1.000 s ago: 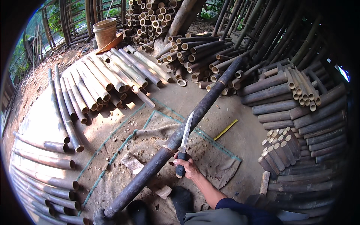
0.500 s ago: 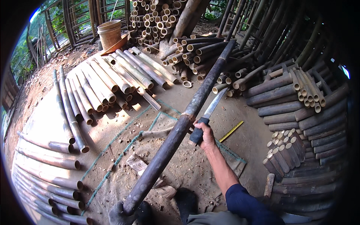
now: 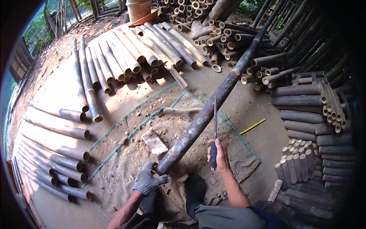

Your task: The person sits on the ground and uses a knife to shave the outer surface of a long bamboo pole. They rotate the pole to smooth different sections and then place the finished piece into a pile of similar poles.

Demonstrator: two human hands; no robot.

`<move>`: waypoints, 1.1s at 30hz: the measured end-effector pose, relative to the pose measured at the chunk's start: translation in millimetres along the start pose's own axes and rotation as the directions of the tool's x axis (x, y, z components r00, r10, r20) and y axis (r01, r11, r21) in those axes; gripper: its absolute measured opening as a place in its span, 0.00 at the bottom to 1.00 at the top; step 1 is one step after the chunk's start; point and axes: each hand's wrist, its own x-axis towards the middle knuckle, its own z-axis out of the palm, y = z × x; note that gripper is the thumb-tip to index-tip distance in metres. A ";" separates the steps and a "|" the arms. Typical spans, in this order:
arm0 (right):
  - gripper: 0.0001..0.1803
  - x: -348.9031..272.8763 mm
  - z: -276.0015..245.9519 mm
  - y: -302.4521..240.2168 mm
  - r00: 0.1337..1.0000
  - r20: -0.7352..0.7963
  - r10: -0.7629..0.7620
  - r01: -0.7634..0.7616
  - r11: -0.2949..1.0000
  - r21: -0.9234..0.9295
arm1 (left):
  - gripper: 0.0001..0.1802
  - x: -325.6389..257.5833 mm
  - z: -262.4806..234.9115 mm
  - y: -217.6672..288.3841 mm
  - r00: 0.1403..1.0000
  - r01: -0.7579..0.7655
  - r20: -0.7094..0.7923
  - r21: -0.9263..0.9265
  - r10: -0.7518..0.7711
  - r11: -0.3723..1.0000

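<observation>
Head view, dark bamboo pole [image 3: 206, 113], lower end at gloved left hand [image 3: 148, 181]

bucket [image 3: 139, 12]: top cropped | bamboo pole [image 3: 206, 115]: far end indistinct | yellow strip [image 3: 252, 126]: markings illegible

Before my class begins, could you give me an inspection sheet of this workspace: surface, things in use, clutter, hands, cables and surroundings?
Surface: green-edged cloth spread on a brown floor.
Things in use: a long dark bamboo pole slanting over the cloth; a knife with a dark handle.
Clutter: small chips scattered about; a pale wooden block; a yellow strip right of the cloth.
Hands: gloved left hand open at the pole's near end, contact unclear; bare right hand gripping the knife, blade pointing away.
Cables: nothing seen.
Surroundings: cut bamboo lengths in rows and stacks left, ahead and right; a bucket at the back.
</observation>
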 end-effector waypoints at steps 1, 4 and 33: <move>0.32 -9.3 -1.0 16.3 1.000 -0.021 0.007 -0.009 0.996 -0.089 | 0.54 -7.0 6.7 -8.3 0.999 0.037 0.015 -0.076 -0.035 0.996; 0.30 -27.5 -5.1 46.0 1.000 0.029 -0.004 0.013 0.955 -0.298 | 0.52 -5.5 17.4 -9.7 1.000 0.002 0.001 -0.163 -0.002 0.987; 0.24 -71.8 27.8 33.5 0.893 0.333 -0.304 0.412 0.250 -0.876 | 0.48 -0.9 19.0 24.1 0.998 -0.066 -0.021 -0.009 0.066 0.998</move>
